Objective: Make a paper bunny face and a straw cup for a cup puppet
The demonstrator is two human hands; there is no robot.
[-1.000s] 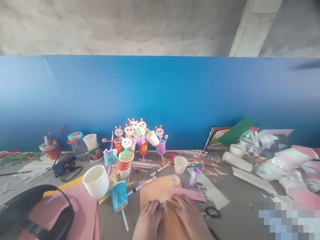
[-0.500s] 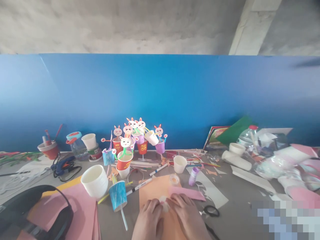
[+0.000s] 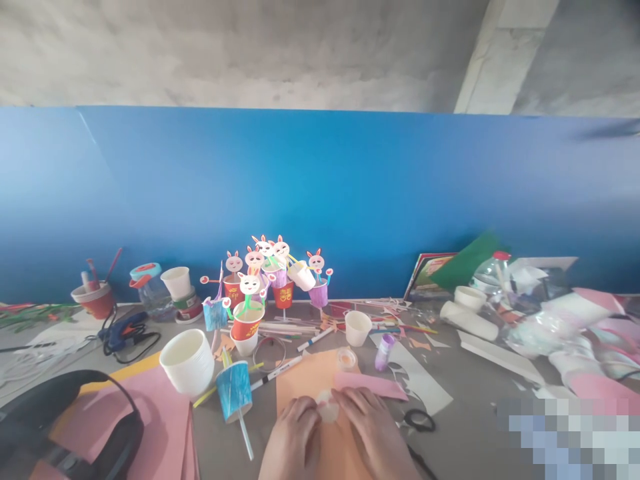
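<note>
A small white round paper piece (image 3: 329,408) with a touch of pink at its top lies over a sheet of orange paper (image 3: 293,377). My left hand (image 3: 295,433) has its curled fingers at the left edge of this piece. On the opposite edge, the fingertips of my right hand (image 3: 367,423) press down close together. Just beyond my right fingers is a pink paper strip (image 3: 373,385). A roll of clear tape (image 3: 346,359) sits on the orange sheet's far end. Scissors (image 3: 420,420) lie to the right of my right hand, partly hidden by it.
A blue-coloured paper cup (image 3: 234,393) on a straw lies left of my hands. Behind it stand white stacked cups (image 3: 187,363) and several rabbit-faced cup figures (image 3: 250,283). A purple glue stick (image 3: 385,352) stands to the right. Headphones (image 3: 120,440) rest on pink paper (image 3: 170,427).
My fingers have shifted slightly around the white paper piece, and more of it shows between them. The whole view has moved a little; the other things stay put.
</note>
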